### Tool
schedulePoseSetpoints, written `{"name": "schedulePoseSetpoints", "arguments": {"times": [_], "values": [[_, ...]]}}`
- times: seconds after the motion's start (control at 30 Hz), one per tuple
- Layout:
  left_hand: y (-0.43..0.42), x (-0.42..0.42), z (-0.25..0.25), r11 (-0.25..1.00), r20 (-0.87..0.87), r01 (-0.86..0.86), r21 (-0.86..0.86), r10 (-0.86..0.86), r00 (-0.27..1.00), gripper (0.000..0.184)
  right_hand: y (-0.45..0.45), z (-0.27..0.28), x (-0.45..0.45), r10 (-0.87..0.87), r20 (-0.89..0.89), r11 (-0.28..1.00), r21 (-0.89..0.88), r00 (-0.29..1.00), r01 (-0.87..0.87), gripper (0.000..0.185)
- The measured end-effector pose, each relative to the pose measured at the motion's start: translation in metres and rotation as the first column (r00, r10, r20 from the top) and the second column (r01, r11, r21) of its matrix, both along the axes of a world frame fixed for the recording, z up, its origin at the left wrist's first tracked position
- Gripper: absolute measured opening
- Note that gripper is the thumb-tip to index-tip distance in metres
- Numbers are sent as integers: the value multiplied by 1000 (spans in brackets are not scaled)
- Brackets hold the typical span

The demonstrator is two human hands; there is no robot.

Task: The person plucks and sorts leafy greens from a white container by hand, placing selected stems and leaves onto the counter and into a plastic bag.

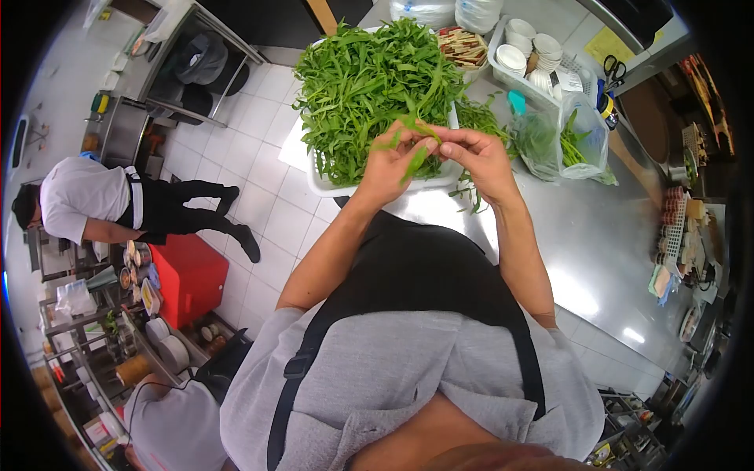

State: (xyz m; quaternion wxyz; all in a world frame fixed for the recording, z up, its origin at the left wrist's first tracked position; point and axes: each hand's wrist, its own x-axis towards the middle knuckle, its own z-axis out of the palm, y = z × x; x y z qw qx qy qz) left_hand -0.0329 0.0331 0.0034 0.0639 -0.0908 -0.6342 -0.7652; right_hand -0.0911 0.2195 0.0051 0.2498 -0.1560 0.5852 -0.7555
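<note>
My left hand (387, 166) pinches a leafy green sprig (417, 162) between thumb and fingers, and my right hand (481, 158) grips its stem close beside, fingertips nearly meeting. I have the sprig above the near right corner of the white basket (320, 182), which is heaped with leafy greens (369, 86). Right of that basket, loose greens (481, 118) lie on the steel counter (561, 224); farther right sits a clear plastic bag (542, 161) with more stems. Beyond the loose greens, a plastic crate (503, 72) holds white cups (520, 35).

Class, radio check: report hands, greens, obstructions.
Left hand and right hand pinching leafy sprig. Greens heaped in white basket. No obstruction seen at the hands.
</note>
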Motion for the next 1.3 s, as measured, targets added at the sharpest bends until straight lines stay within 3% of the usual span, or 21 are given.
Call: {"name": "schedulePoseSetpoints", "arguments": {"times": [0.1, 0.3, 0.4, 0.5, 0.6, 0.7, 0.77, 0.8, 0.83, 0.93, 1.03, 1.13, 1.23, 1.3], "values": [[16, 5, 9, 978, 91, -135, 159, 122, 988, 23, -2, -9, 0, -57, -27, 998, -7, 998, 57, 19], [15, 12, -3, 939, 183, -312, 145, 285, 941, 20, -6, -10, 6, -100, -46, 995, 21, 994, 101, 16], [15, 11, -5, 936, 180, -322, 142, 295, 938, 18, -6, -14, 7, -56, -47, 998, 24, 997, 57, 17], [16, 10, -11, 949, 137, -291, 120, 274, 952, 13, -10, -9, 11, -126, -63, 992, -2, 990, 126, 15], [19, 13, -13, 944, 153, -326, 49, 315, 937, 9, -8, -21, 9, -240, -175, 962, 87, 955, 258, 13], [18, 8, -13, 831, 231, -541, 128, 506, 831, 11, -5, -30, 3, -455, -187, 885, 17, 871, 466, 10], [4, 4, -9, 776, 176, -589, 224, 562, 808, 9, 14, -37, -13, -499, -273, 831, 120, 823, 544, 11], [-4, 3, 0, 747, 156, -604, 278, 585, 796, 8, 32, -41, -21, -340, -594, 708, 349, 729, 614, 14], [-12, 4, 4, 715, 139, -615, 331, 608, 782, 7, 41, -37, -24, -61, -800, 504, 491, 597, 710, 17], [-37, 8, 0, 708, 122, -643, 293, 640, 759, 5, 37, -16, -13, -107, -667, 586, 557, 737, 589, 19], [-44, 14, -4, 723, 142, -616, 312, 605, 783, 4, 7, -4, 0, 41, -567, 739, 571, 822, 357, 14], [-37, 17, -1, 776, 171, -576, 257, 550, 817, 6, -22, -11, 11, 364, -688, 542, 705, 628, 458, 11], [-32, 19, -1, 784, 190, -535, 314, 500, 845, 10, -35, -23, 4, 541, -628, 489, 776, 559, 398, 9], [-31, 21, 0, 738, 229, -554, 386, 505, 832, 16, -33, -17, -5, 450, -640, 582, 739, 623, 339, 11]]}}
